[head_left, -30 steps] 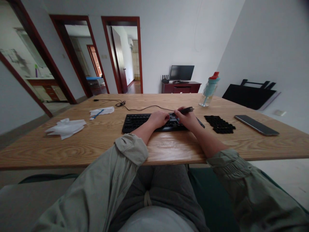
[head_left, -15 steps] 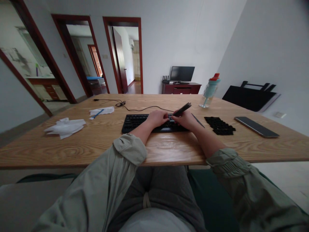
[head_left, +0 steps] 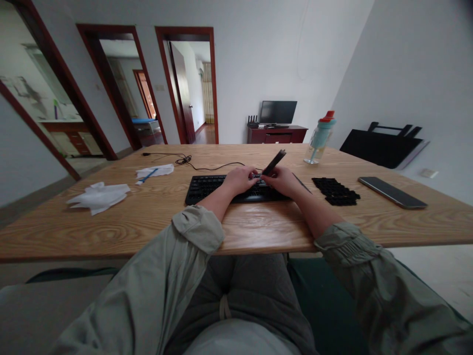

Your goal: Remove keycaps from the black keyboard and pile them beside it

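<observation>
A black keyboard (head_left: 203, 187) lies flat on the wooden table, its middle covered by both hands. My right hand (head_left: 283, 181) is closed around a dark, stick-like tool (head_left: 274, 162) that slants up and away from the keys. The tool's lower end is hidden among the fingers, so its exact kind does not show. Right beside it, my left hand (head_left: 239, 180) rests over the keys with fingers bent and pinched near the tool's lower end. Whatever sits between those left fingertips is too small to make out.
Right of the keyboard lie small black pieces like keycaps (head_left: 335, 191) and a dark phone (head_left: 392, 192). A water bottle (head_left: 318, 139) stands behind. At left are crumpled white tissue (head_left: 99, 197), a blue stick (head_left: 148, 175) on another tissue, and a coiled cable (head_left: 184, 159).
The dark tool has tipped more upright, its upper end moving left. Both hands stay over the same part of the keyboard. The view has shifted slightly.
</observation>
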Tool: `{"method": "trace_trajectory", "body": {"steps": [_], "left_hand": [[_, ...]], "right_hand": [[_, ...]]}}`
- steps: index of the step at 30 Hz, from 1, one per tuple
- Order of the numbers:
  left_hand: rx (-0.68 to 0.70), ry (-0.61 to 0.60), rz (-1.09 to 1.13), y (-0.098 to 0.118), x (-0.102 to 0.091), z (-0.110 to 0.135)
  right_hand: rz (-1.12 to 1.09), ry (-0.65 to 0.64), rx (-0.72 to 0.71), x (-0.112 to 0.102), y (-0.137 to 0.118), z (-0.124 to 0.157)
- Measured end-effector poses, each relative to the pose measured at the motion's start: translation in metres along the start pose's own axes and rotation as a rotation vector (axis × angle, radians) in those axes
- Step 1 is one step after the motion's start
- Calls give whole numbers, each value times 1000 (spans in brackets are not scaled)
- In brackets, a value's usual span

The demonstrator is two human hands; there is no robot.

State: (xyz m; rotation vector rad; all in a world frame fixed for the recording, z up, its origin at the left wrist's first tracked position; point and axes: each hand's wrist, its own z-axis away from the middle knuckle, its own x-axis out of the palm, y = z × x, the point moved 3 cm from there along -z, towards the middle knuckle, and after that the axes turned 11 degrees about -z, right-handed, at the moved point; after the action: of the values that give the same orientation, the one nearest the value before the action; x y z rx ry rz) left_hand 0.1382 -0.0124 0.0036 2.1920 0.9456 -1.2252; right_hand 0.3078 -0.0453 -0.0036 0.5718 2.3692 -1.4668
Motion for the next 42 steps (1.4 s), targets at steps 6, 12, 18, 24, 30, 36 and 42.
{"method": "trace_trajectory", "body": {"steps": [6, 12, 18, 24, 30, 36, 42], "left_hand": [[31, 88, -71, 7, 2, -13], [-1, 26, 83, 8, 7, -13], [-104, 108, 405, 10, 0, -22], [-124, 167, 258, 21, -12, -27], [-207, 120, 125, 26, -11, -22], [-288, 78, 51, 28, -10, -19], [-360, 70, 31, 31, -7, -18]], "right_hand": [[-11, -3, -89, 4, 11, -6], [-6, -17, -106, 6, 10, -5], [31, 8, -184, 8, 5, -4], [297, -31, -186, 14, 9, 0], [480, -65, -182, 18, 10, 2], [589, -31, -113, 21, 0, 5], [655, -13, -17, 26, -6, 6]]}}
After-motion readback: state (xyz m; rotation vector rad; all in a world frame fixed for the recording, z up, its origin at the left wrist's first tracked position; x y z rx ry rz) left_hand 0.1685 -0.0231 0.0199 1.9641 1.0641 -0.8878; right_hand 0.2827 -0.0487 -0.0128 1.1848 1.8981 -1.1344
